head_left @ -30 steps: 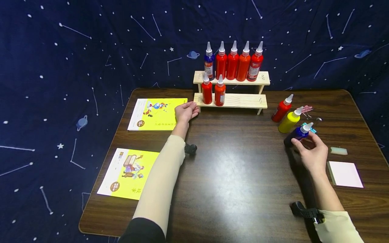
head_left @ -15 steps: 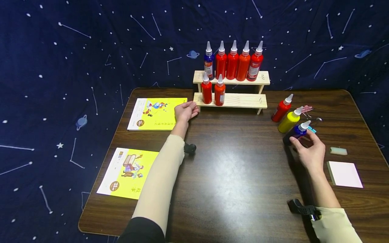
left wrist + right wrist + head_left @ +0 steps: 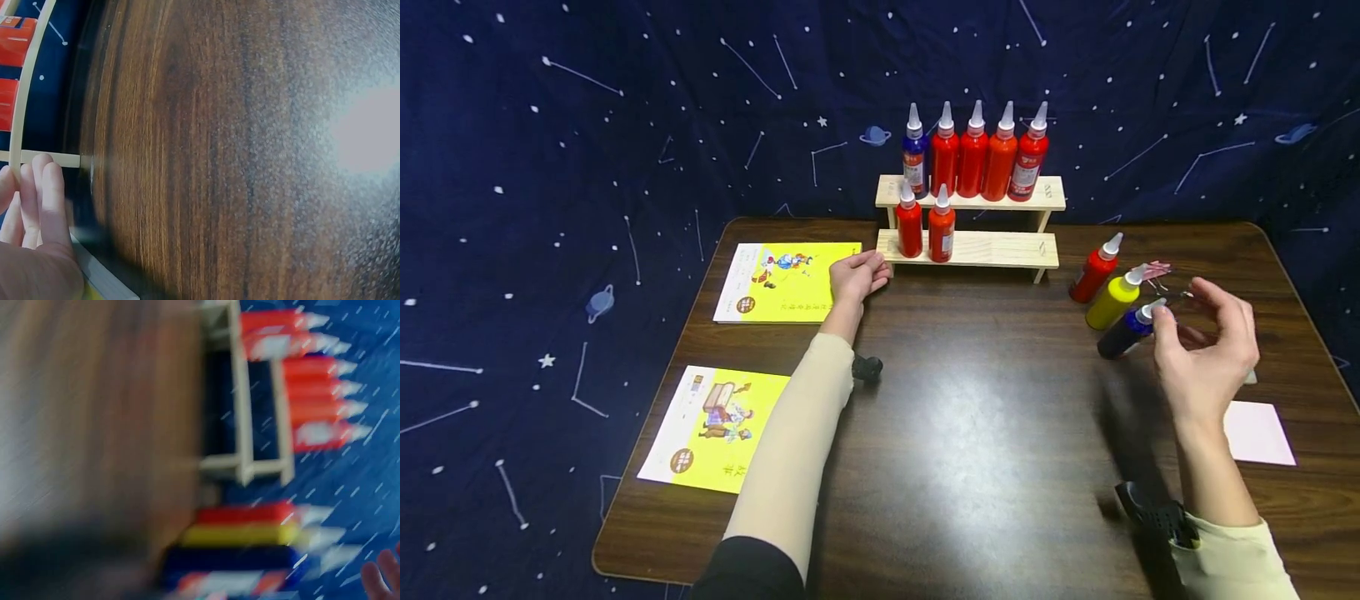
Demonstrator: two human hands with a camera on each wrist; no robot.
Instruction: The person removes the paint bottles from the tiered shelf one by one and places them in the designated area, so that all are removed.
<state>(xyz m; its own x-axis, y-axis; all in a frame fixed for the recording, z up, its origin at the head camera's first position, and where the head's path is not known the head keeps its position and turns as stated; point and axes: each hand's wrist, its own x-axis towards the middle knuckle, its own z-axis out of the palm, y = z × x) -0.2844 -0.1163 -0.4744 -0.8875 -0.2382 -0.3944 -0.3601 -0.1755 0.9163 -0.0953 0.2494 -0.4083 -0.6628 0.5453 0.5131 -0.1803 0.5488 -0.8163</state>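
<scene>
My left hand (image 3: 855, 277) is at the left end of the lower step of a wooden display rack (image 3: 1000, 247). In the left wrist view its thumb and fingers (image 3: 53, 200) pinch the end of the board. At the right, my right hand (image 3: 1210, 358) is raised with fingers spread and nothing in it. Just left of it, a dark blue paint bottle (image 3: 1123, 335) with a white nozzle stands on the table. Behind that bottle stand a yellow paint bottle (image 3: 1112, 302) and a red paint bottle (image 3: 1093, 275), in a slanting row.
On the rack's upper step stand a blue bottle (image 3: 914, 162) and several red ones (image 3: 973, 162); two red bottles (image 3: 909, 229) are on the lower step. Yellow books (image 3: 808, 267) lie at the left. A white notepad (image 3: 1258, 433) and pink clips (image 3: 1156, 268) lie at the right.
My right hand has let go of the dark blue bottle and moved up and to the right. The bottle stays beside the yellow one. My left hand has not moved.
</scene>
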